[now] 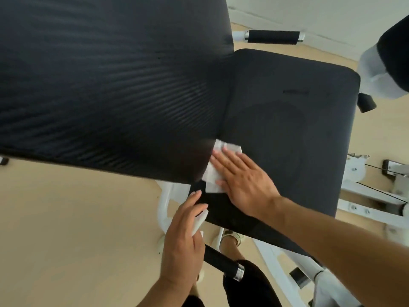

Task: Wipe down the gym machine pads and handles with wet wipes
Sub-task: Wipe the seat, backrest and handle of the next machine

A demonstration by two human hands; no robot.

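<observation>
From the head camera, a thin white wet wipe, crumpled and partly folded, lies flat on the near left corner of the matte black padded seat cushion, right at the seam where it meets the ribbed black backrest pad. The right hand presses on the wipe with fingers straight and spread, palm down. The left hand rests at the seat's near edge, its fingers loosely curled around a small white folded wipe. Below it a black foam handle with a chrome end cap juts out; a second black foam handle sits beyond the seat. The white metal machine frame stands on a pale beige floor beside a white wall.
</observation>
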